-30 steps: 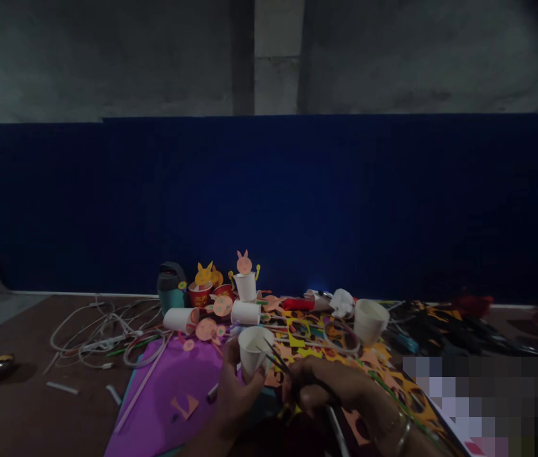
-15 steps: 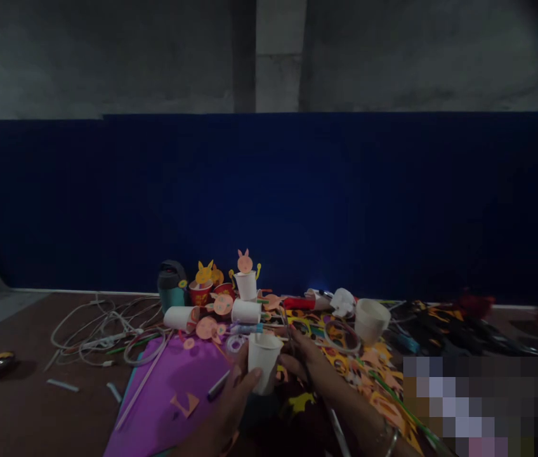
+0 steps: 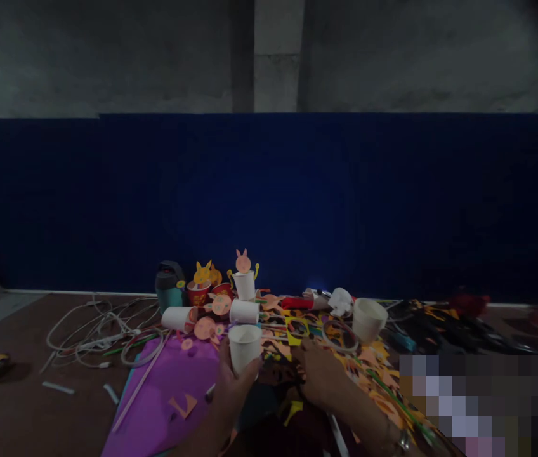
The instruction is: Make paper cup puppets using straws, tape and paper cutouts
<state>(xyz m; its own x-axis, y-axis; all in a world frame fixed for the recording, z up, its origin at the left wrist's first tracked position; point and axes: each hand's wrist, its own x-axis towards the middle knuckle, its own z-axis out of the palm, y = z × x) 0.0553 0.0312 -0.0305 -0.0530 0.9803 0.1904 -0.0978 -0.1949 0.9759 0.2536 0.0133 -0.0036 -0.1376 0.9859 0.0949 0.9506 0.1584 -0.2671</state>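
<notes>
My left hand (image 3: 231, 387) is closed around a white paper cup (image 3: 245, 349), held upright with its open mouth up. My right hand (image 3: 323, 374) is lowered palm-down over the scraps just right of the cup, its fingertips curled under and mostly hidden. Whether they grip anything does not show. Close to it lie a yellow paper piece with a round hole (image 3: 296, 330) and another yellow scrap (image 3: 294, 411). Behind the cup, a second white cup (image 3: 244, 312) lies on its side, with pink paper animal faces (image 3: 205, 328) beside it.
Purple sheets (image 3: 164, 387) lie at left, near tangled white cables (image 3: 92, 333). At the back stand a teal bottle (image 3: 170, 292), red cups (image 3: 199, 294) and a cup with a pink paper bunny (image 3: 243, 263). Right are a tape roll (image 3: 340, 335), a white cup (image 3: 368, 320) and many paper cut-outs.
My left hand has shifted slightly left with the cup. My right hand has moved away from the cup and turned down over the scraps; the thin dark item by its fingers no longer shows.
</notes>
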